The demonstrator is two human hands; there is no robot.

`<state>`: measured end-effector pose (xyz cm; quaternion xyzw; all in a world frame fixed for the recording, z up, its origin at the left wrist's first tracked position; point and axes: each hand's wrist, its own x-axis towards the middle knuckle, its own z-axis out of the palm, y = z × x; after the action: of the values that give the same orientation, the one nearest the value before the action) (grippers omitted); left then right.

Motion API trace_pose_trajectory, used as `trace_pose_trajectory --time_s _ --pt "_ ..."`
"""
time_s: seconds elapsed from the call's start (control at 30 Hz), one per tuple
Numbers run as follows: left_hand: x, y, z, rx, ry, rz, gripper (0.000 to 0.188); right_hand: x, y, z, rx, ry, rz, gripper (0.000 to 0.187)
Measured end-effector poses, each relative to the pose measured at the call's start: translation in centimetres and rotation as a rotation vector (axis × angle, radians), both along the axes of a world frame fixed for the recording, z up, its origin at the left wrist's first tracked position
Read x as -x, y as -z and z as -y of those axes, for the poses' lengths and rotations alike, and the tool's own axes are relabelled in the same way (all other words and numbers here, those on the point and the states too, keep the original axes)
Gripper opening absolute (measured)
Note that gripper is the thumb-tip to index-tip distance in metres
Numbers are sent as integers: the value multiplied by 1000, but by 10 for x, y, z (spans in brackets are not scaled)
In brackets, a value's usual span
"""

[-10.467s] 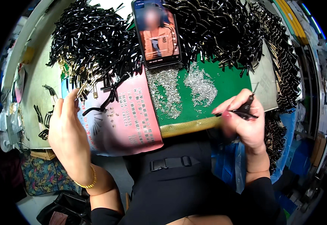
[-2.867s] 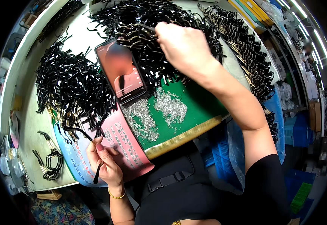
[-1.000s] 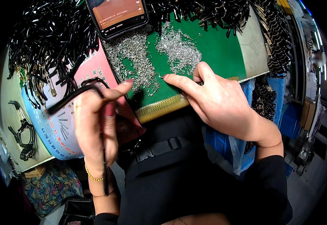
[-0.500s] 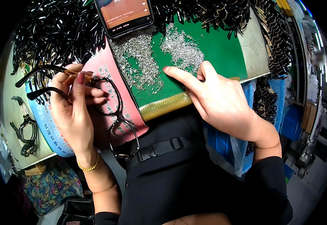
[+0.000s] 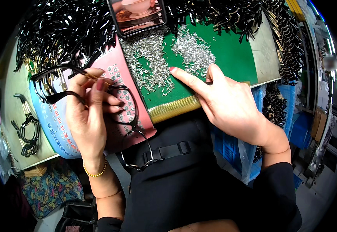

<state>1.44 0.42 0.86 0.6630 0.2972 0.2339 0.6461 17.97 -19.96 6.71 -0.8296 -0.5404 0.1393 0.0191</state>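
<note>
Left grip (image 5: 85,125) pinching black eyeglasses (image 5: 134,127), right grip (image 5: 231,99) unclear whether spread, phone (image 5: 138,19) cut off

Two hands (image 5: 85,112) (image 5: 232,102), two silver heaps (image 5: 159,67) (image 5: 195,52)

On the desk (image 5: 268,63) before you, the pink-and-blue sheet (image 5: 126,74) carries rows of small dark printed characters on its pink side and larger blue ones along its blue side; your left hand (image 5: 86,114) hides part of the lettering. Pale marks on the phone (image 5: 137,19) screen are too tiny to read.
</note>
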Motion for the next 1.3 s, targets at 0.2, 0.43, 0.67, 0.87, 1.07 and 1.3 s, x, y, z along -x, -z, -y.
trace_pose_trajectory --time_s 0.2,0.43,0.67,0.87,1.07,1.3 --pt "9 -7 10 61 153 -104 15 7 -12 -10 -129 -133 -215 65" --pt "12 -5 11 72 172 -38 11 8 3 -29 -109 -348 -146 65" --pt "12 -3 13 -17 202 -79 11 7 9 -28 -142 -370 -96 62" --pt "14 5 12 -359 218 -27 28 9 12 -28 -165 -368 -68 58" --pt "17 -2 14 -215 182 -183 32 12 6 -30 -154 -380 -134 54" --pt "14 -4 12 -384 212 -264 29 14 7 -30 -131 -389 -137 53"
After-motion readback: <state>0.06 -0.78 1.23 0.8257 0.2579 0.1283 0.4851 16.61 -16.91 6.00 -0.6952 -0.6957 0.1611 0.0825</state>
